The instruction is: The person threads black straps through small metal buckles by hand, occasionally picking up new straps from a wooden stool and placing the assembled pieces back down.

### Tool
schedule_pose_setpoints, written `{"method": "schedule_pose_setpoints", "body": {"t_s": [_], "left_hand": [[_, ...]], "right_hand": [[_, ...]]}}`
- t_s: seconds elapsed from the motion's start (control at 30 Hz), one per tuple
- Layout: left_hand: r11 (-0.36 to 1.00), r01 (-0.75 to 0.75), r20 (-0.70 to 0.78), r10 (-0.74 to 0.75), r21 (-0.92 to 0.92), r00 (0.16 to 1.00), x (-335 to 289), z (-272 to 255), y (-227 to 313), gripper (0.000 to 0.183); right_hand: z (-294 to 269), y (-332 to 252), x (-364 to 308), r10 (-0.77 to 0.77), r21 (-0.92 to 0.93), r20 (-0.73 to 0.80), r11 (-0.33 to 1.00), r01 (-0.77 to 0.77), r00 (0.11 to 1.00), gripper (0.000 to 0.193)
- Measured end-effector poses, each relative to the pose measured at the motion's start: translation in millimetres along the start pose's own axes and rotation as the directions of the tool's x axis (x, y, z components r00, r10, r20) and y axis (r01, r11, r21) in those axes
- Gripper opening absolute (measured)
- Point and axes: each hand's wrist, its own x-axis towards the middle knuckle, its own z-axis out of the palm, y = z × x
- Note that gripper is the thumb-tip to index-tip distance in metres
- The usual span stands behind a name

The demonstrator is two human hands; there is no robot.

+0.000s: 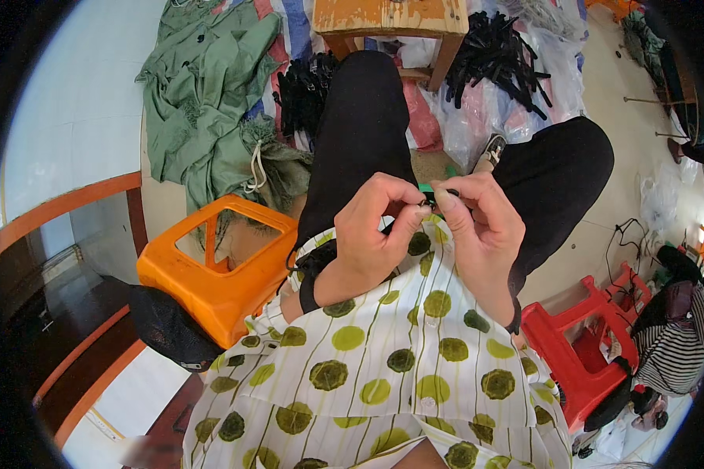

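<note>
Above my lap, my left hand (374, 234) and my right hand (483, 238) face each other, fingertips almost meeting. Thumb and forefinger of each are pinched on a small black strap-like piece (428, 202), mostly hidden by the fingers. A bit of green shows just behind the fingertips; what it belongs to is unclear. Beyond my knees lie two heaps of similar goods: black straps with metal buckles (303, 90) on the left, and a loose pile of black straps (499, 62) on the right, on clear plastic.
A worn wooden stool (391, 17) stands straight ahead. Green cloth sacking (207, 102) spreads over a striped sheet at the far left. An orange plastic stool (219, 266) with a black cap (168, 328) sits left; a red plastic stool (579, 344) lies right, beside striped cloth (673, 352).
</note>
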Motion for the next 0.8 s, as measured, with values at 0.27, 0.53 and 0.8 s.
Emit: {"method": "schedule_pose_setpoints", "body": {"t_s": [0.27, 0.53, 0.8], "left_hand": [[0.998, 0.029, -0.026, -0.030, -0.052, 0.999, -4.8, 3.4, 8.9, 0.013], [0.990, -0.125, 0.003, 0.125, 0.057, 0.992, -2.1, 2.7, 4.7, 0.016], [0.919, -0.349, -0.019, 0.358, 0.182, 0.934, 8.8, 1.1, -5.0, 0.021]], "right_hand": [[-3.0, 2.9, -4.8, 0.122, 0.272, 0.078, 0.952, -0.139, 0.989, 0.007], [-2.4, 0.3, -7.0, 0.136, 0.376, 0.097, 0.912, -0.163, 0.986, 0.008], [3.4, 6.7, -8.3, 0.193, 0.447, 0.110, 0.867, -0.222, 0.975, 0.010]]}}
